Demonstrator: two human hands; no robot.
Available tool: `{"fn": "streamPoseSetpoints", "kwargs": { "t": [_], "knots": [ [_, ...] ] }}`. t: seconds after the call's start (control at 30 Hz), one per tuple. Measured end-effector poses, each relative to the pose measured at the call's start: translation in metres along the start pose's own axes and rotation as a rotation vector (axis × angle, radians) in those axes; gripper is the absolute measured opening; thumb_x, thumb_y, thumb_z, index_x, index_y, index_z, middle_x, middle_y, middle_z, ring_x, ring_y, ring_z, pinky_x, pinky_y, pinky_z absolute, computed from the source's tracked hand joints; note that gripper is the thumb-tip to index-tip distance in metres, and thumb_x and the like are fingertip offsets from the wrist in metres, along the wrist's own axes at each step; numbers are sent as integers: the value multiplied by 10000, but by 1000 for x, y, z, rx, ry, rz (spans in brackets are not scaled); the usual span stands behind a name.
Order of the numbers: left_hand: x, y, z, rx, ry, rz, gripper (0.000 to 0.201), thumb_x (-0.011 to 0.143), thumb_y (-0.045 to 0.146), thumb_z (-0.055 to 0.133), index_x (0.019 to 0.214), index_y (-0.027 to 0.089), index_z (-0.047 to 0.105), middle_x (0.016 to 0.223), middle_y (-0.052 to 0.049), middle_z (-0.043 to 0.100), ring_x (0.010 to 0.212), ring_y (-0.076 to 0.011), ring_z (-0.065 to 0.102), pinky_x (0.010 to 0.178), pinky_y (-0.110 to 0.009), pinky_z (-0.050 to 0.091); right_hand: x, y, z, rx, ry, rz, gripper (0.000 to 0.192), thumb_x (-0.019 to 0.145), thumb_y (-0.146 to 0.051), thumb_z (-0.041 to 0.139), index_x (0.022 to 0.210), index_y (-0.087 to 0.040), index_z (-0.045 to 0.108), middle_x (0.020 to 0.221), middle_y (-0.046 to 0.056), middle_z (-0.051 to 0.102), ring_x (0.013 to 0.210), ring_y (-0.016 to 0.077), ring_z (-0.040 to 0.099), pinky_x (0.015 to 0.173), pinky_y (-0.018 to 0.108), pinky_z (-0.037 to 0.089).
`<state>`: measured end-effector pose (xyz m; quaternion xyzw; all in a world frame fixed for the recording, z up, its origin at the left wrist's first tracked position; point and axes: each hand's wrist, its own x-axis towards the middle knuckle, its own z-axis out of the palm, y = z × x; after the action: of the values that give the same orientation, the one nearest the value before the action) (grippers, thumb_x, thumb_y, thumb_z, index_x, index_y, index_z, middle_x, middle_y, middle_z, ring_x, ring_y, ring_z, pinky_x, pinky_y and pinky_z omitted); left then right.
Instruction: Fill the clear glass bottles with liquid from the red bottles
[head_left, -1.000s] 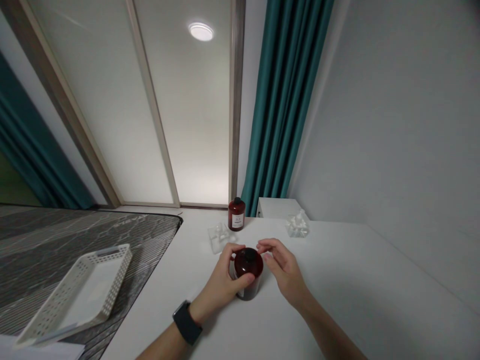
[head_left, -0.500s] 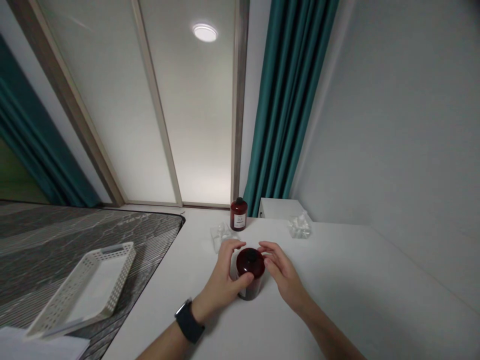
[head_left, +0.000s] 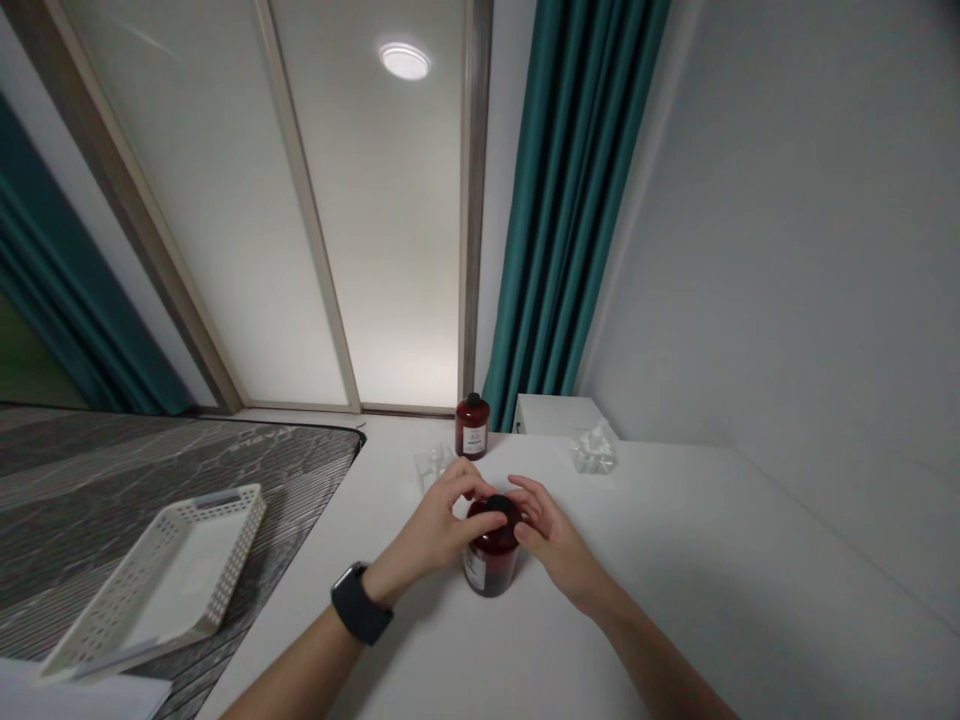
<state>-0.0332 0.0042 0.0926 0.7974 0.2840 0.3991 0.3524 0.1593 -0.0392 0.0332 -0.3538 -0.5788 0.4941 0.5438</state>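
A dark red bottle point(head_left: 489, 562) with a black cap point(head_left: 501, 505) stands on the white table point(head_left: 675, 600) in front of me. My left hand point(head_left: 442, 525), with a black watch on its wrist, curls over the bottle's top, thumb and fingers on the cap. My right hand point(head_left: 551, 535) rests against the bottle's right shoulder, its fingertips at the cap. A second dark red bottle point(head_left: 472, 427) with a label stands farther back near the table's far edge.
Two clear plastic items lie on the table, one point(head_left: 433, 464) behind my left hand and one point(head_left: 593, 449) at the back right. A white perforated tray point(head_left: 161, 580) sits on a grey patterned surface to the left. Teal curtains and a white wall stand behind.
My left hand has risen from the bottle's side to the cap. My right hand has closed in until it touches the bottle. The bottle stays in place.
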Motion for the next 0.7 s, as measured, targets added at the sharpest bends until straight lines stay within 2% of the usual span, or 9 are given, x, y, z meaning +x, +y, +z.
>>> {"fn": "streamPoseSetpoints", "kwargs": {
  "t": [0.1,0.2,0.37,0.6,0.7],
  "knots": [
    [1,2,-3,10,-40,12,82,878,279,678,863,200,664,863,-13,541,837,-202,530,776,-320,422,-1,0,0,-15,1,-7,622,850,-604,675,1353,-295,478,1236,103,639,1186,272,624,1015,459,490],
    [0,5,0,81,-7,5,97,856,260,694,837,197,622,839,-4,543,815,-196,513,752,-309,398,-2,0,1,-17,-20,15,618,865,-612,652,1356,-283,472,1288,114,622,1225,275,601,1039,457,470],
    [2,7,6,164,34,-81,197,784,221,756,746,190,565,743,34,503,722,-171,460,689,-288,343,-2,0,2,40,-41,53,629,854,-610,674,1348,-280,467,1302,106,616,1252,268,575,1071,433,430],
    [1,5,7,125,37,-112,186,791,210,719,718,184,550,709,46,478,703,-161,458,696,-284,334,-3,7,6,130,-101,48,778,784,-588,766,1408,-294,405,1414,123,553,1264,281,564,1094,471,404],
    [1,2,4,77,-4,-99,184,801,223,706,718,185,547,713,48,469,708,-158,462,701,-280,342,-2,8,7,157,-109,62,802,775,-585,776,1420,-290,401,1437,128,541,1291,287,546,1112,483,385]
  ]
}}
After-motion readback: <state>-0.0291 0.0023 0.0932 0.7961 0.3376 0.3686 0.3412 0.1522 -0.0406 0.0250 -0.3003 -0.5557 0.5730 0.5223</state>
